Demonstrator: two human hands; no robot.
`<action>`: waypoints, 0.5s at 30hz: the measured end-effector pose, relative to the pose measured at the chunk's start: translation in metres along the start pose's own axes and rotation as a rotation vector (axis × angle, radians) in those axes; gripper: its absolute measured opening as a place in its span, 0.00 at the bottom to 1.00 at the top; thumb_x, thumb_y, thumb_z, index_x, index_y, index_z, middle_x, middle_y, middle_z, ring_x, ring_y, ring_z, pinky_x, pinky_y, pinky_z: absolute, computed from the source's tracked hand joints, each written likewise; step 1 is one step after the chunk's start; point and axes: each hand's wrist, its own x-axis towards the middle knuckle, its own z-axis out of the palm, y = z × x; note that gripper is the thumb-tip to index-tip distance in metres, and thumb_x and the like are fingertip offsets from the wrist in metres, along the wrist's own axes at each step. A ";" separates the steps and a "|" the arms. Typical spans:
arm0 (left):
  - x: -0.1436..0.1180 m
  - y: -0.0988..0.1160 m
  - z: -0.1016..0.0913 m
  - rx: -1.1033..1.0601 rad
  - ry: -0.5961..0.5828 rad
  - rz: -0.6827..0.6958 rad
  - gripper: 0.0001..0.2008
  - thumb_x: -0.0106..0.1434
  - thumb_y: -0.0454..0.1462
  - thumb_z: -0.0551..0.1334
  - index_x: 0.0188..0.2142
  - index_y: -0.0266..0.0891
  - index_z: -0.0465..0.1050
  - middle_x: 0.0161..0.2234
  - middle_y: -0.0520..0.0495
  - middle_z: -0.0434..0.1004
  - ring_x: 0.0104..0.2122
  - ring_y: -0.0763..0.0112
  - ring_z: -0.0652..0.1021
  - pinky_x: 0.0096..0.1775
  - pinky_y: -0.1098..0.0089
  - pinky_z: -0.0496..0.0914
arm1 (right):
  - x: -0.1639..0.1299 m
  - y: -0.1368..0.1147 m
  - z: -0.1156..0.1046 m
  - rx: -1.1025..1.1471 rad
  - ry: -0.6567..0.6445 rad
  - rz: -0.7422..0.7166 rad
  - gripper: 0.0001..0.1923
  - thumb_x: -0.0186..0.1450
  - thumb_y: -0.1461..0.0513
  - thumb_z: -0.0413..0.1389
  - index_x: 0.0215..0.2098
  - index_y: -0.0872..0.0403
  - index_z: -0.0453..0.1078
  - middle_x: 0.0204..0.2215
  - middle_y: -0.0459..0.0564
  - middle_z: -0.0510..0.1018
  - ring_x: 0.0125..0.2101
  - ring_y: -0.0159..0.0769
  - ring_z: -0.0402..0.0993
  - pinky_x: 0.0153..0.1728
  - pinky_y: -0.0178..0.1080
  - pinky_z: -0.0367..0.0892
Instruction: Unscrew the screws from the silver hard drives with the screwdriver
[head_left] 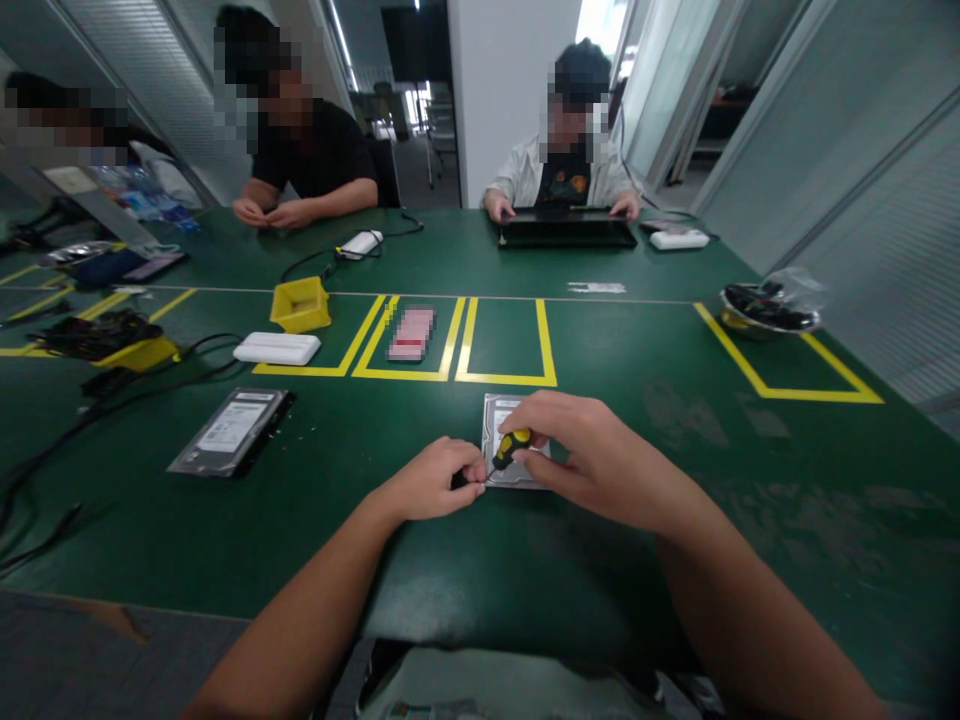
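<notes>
A silver hard drive lies flat on the green table, partly covered by my right hand. That hand grips a short yellow-and-black screwdriver, tilted so its shaft points down to the drive's near left corner. At that same corner, the fingertips of my left hand are pinched together close to the screwdriver's tip. Whatever sits between them is too small to make out. Further left on the table is another hard drive with a white label, apart from both hands.
Yellow tape marks rectangles beyond the drive; a pink phone-like object lies in one. Left are a yellow bin, a white power strip and black cables. A bowl stands right. Several people sit opposite, one holding a black panel.
</notes>
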 end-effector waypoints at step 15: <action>0.000 0.000 0.000 0.021 0.002 -0.003 0.02 0.60 0.35 0.61 0.32 0.39 0.69 0.30 0.52 0.73 0.33 0.68 0.73 0.41 0.68 0.62 | -0.002 -0.003 -0.004 0.033 -0.072 0.030 0.10 0.66 0.69 0.54 0.44 0.54 0.72 0.38 0.47 0.75 0.37 0.32 0.69 0.40 0.35 0.62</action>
